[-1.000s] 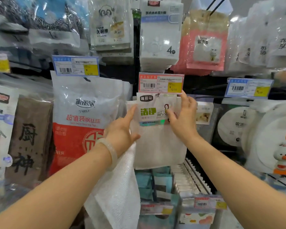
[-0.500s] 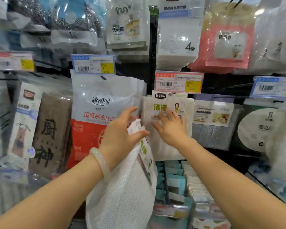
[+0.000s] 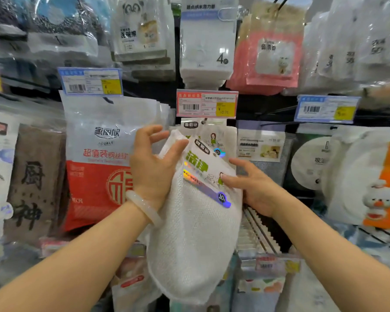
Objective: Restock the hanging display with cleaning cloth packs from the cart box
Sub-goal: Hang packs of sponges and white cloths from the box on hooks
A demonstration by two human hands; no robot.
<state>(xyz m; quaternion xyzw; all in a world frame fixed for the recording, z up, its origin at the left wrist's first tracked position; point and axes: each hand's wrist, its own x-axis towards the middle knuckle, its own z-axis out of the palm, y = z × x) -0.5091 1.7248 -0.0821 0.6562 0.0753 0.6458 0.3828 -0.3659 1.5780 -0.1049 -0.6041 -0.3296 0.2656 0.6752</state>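
Both hands up at mid-height in front of hanging display, one white cloth pack between them.

L hand: palm against pack's left upper edge, thumb laid across its top left corner, fingers curled loosely but spread, not wrapped round. Pale bangle on L wrist, touching the cloth. So L hand half open, pressing/steadying pack rather than a full grip.

R hand: fingers extended, tips on the pack's printed card at its right side, thumb hidden behind pack. Looks like a loose pinch on the right edge; can't tell how firm.

Pack: woven white cloth w/ card header, green characters, holographic strip, blue "10" dot. Tilted, top leaning right toward display, bottom hanging down low between forearms. Not on a hook; held just in front of the display.

Directly behind its top: a matching pack already hung on the peg, same logo visible, under red price tag. Held pack overlaps its lower part.

Neighbours: left, red-and-white bag under blue price tag; further left a brown towel pack. Right, grey cloth pack, then round white pads, then orange bear pack. Upper row: white "4" pack, pink pack. Below: more small packs on low pegs, blurred.

Cart box not in view.
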